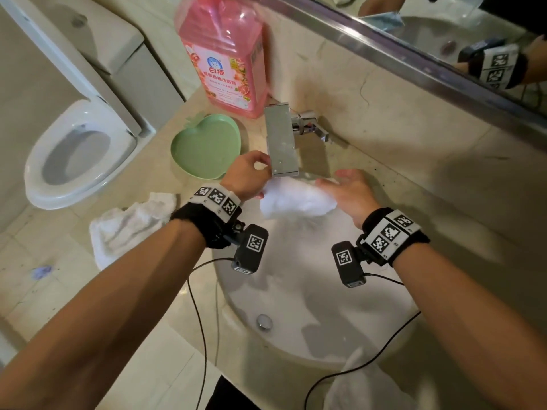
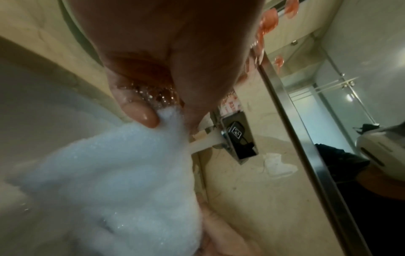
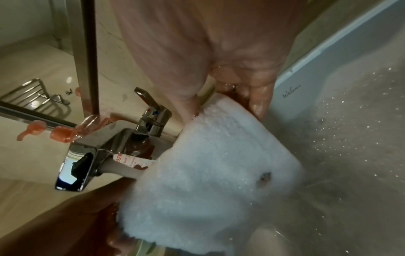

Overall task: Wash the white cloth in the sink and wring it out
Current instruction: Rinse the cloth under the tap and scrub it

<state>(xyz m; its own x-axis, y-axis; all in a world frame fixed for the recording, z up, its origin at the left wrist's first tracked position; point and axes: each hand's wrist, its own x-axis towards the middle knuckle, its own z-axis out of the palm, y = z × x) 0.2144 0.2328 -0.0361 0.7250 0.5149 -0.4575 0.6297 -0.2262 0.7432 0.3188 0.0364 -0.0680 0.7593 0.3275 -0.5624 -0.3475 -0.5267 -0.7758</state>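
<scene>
We see the fluffy, wet white cloth [image 1: 297, 201] stretched under the boxy chrome faucet [image 1: 280, 140] – left hand [image 1: 247, 176] pinching its nine-o'clock end, right hand [image 1: 347, 192] gripping the three-o'clock end – over the round sink [image 1: 310, 315].

white cloth [image 1: 297, 201]: fluffy terry pile, soaked, matt. tap [image 1: 281, 140] at 12 o'clock of the sink [image 1: 310, 294]: polished chrome, mirror-glossy, water spots on top. sink: glazed white ceramic, smooth, wet with droplets. bench [image 1: 165, 291]: beige marble-look stone, semi-gloss. heart-shaped dish [image 1: 205, 143] at 10 o'clock: green plastic, smooth satin. detergent bottle [image 1: 225, 54] at 11: translucent pink plastic, glossy label. second cloth [image 1: 130, 223] at 9: white terry, dry-looking. mirror frame [image 1: 399, 51]: brushed metal
</scene>
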